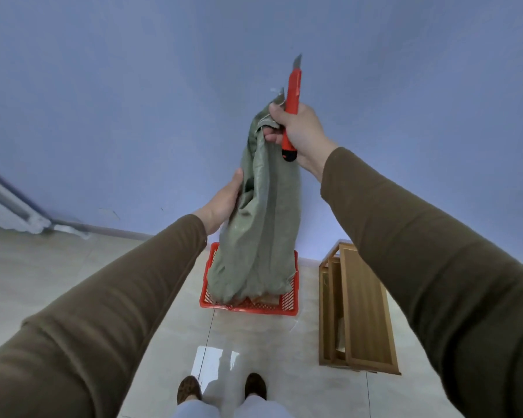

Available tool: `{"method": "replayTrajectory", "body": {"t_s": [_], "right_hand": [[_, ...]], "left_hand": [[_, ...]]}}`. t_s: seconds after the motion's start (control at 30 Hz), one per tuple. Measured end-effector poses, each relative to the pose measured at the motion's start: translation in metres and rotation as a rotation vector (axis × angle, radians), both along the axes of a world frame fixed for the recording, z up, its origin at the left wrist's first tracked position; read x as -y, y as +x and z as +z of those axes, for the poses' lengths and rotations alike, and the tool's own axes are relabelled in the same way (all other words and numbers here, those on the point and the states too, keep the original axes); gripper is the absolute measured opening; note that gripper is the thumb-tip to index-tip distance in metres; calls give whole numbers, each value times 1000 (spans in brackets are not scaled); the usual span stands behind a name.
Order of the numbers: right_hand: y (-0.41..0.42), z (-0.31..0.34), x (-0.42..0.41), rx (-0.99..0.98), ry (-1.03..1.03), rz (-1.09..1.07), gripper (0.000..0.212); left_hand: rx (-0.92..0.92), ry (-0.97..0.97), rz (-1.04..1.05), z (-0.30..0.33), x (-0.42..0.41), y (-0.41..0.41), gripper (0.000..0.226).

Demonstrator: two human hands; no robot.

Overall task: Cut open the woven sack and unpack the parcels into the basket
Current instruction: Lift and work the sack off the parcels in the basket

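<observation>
A grey-green woven sack (pixel 260 236) hangs upside down over a red plastic basket (pixel 287 306) on the floor. My right hand (pixel 299 131) grips the sack's upper corner together with a red utility knife (pixel 292 98), blade out and pointing up. My left hand (pixel 224 200) holds the sack's left side halfway down. The sack's open lower end rests inside the basket, where brown parcels (pixel 264 297) show just under its edge.
A low wooden stool or table (pixel 360 306) stands to the right of the basket. A blue wall rises right behind the basket. Glossy tile floor lies in front, with my two feet (pixel 221 387) at the bottom. A white fixture (pixel 9 206) runs along the left wall.
</observation>
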State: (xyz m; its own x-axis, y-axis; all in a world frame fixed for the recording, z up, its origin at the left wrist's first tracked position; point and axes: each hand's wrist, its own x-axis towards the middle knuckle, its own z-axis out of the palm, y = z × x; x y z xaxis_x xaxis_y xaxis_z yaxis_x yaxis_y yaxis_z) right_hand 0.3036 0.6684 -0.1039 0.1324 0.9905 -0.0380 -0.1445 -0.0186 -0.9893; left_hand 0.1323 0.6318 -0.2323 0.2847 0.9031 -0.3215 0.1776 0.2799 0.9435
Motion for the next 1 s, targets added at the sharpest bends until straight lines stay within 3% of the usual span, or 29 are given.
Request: {"method": "replayTrajectory", "body": {"t_s": [0.13,0.23,0.33,0.43,0.53,0.63,0.73,0.77,0.87,1.0], "right_hand": [[4,13,-6,-180,27,-63,8],[5,28,-7,-173,51,-39,7],[6,44,-14,-307,88,-75,7],[3,56,-15,-257,67,-14,6],[5,62,-19,-382,86,-47,6],[2,58,-14,-257,13,27,6],[7,59,-16,-474,86,3,5],[9,61,-17,-473,86,12,6],[5,57,-11,-201,4,58,11],[5,57,-8,-241,-4,104,22]], "left_hand": [[23,32,1,23,-2,3,76],[102,91,53,42,-4,4,54],[93,129,-34,65,-7,8,59],[170,190,25,80,-9,9,59],[154,190,-81,96,-14,12,56],[189,212,-50,107,-17,9,59],[216,275,-61,121,-23,8,70],[210,303,-70,124,-26,8,71],[228,291,-92,132,-28,10,64],[188,375,-171,135,-33,12,46]]}}
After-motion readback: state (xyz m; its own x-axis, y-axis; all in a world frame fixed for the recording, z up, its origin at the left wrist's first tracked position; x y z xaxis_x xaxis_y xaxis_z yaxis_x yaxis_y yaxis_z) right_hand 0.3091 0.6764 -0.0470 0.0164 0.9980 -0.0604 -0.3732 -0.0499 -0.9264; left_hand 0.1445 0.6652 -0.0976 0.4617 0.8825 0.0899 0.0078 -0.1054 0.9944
